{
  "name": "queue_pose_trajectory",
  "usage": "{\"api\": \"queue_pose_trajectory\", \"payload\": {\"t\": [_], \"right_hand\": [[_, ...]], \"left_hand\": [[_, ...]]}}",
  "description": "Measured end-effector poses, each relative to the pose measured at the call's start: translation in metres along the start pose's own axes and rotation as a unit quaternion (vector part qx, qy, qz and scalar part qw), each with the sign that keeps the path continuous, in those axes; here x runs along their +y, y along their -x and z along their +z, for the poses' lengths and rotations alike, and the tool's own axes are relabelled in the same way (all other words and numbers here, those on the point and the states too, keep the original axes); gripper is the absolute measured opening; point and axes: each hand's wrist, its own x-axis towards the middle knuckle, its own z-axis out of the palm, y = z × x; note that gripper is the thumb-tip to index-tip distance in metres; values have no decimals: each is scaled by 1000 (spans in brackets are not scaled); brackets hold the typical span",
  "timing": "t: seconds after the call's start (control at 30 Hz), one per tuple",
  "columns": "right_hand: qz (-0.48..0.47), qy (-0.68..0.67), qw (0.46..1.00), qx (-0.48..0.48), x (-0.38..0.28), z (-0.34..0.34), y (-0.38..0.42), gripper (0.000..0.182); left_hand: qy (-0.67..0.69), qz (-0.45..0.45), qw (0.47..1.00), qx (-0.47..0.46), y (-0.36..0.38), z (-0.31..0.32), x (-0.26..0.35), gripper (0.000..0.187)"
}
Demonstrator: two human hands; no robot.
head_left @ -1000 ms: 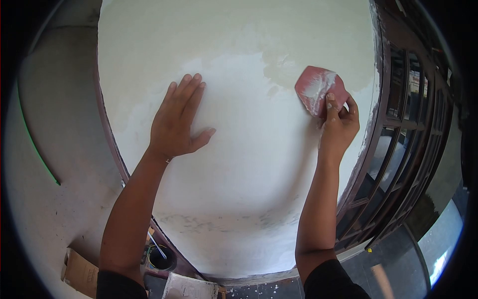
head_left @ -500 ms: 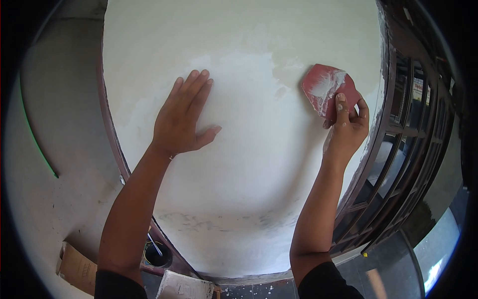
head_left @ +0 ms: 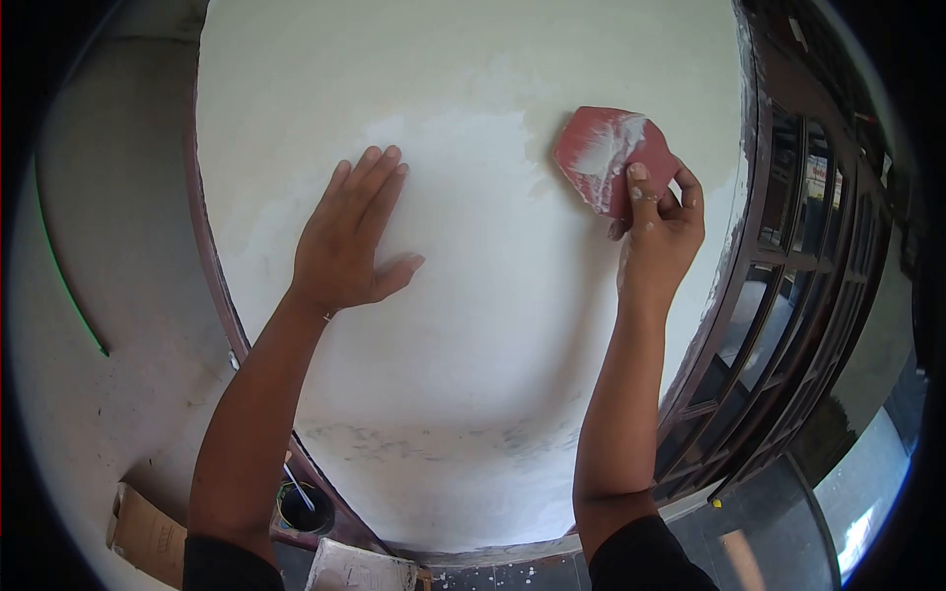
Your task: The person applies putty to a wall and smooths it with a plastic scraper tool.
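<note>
A pale wall panel (head_left: 473, 305) with a broad whiter patch of filler fills the middle of the view. My left hand (head_left: 345, 241) lies open against it on the left, fingers together pointing up and thumb out to the side. On the right, my right hand (head_left: 665, 241) grips a flat reddish putty spreader (head_left: 589, 148), thumb across its face and fingers behind. White paste is smeared over the spreader's face and dots the thumb. The spreader is at the upper right of the white patch; whether its edge touches the wall cannot be told.
Right of the wall stands a brown window frame (head_left: 734, 305) with glass panes. At lower left are a black pot (head_left: 313, 514) with a stick in it, a cardboard box (head_left: 148, 532) and a white-smeared container (head_left: 360, 568). A green line (head_left: 61, 266) hangs at far left.
My right hand and the spreader have moved left and slightly up along the wall. The left hand stays in place on the wall; the whole view has shifted a little.
</note>
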Motion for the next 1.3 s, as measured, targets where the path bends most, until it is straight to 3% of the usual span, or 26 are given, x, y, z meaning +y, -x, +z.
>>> {"api": "queue_pose_trajectory", "payload": {"t": [0.1, 0.23, 0.37, 0.43, 0.5, 0.6, 0.63, 0.77, 0.83, 0.9, 1.03, 1.17, 1.2, 1.3], "right_hand": [[-11, 105, 994, 3, 19, -9, -8, 39], [15, 14, 993, 114, 7, -35, -1, 38], [20, -39, 999, 15, 1, -4, -7, 41], [13, 23, 1000, -16, 0, 13, -10, 42], [24, 85, 996, -13, 2, 10, -13, 42], [-6, 84, 992, 92, 8, -20, -17, 39], [-6, 28, 993, 111, 8, -25, -18, 39], [6, -46, 999, 17, -3, 4, -13, 41], [32, 18, 999, -26, -11, 20, -9, 42], [10, 121, 993, -4, 5, 10, -18, 42], [8, 31, 993, 110, -1, -13, -18, 37], [18, -36, 999, -8, -4, 16, -12, 40], [19, 14, 999, -30, -3, 21, -10, 40], [30, 56, 998, 15, 10, 4, -16, 38]], "left_hand": [[-2, 3, 1000, 3, 0, 1, -1, 79], [-8, 3, 1000, 10, -3, -2, 3, 79], [-14, 5, 1000, 11, -4, -4, 3, 78], [-9, 2, 1000, 3, -3, -3, 2, 78], [-4, 0, 1000, -4, -1, -2, 1, 78], [-5, 0, 1000, 4, -1, 0, 1, 78], [-4, 3, 1000, 6, -1, 0, 1, 78], [2, 4, 1000, 4, -2, -1, 1, 78], [0, 4, 1000, 6, -1, -1, 1, 77], [0, 6, 1000, 7, -1, -1, 1, 77], [-3, 4, 1000, 10, -1, -1, 2, 76], [-5, 6, 1000, 5, -1, -2, 1, 76], [-4, 6, 1000, 6, -1, -2, 1, 76], [-1, 5, 1000, 4, -1, -2, 1, 76]]}}
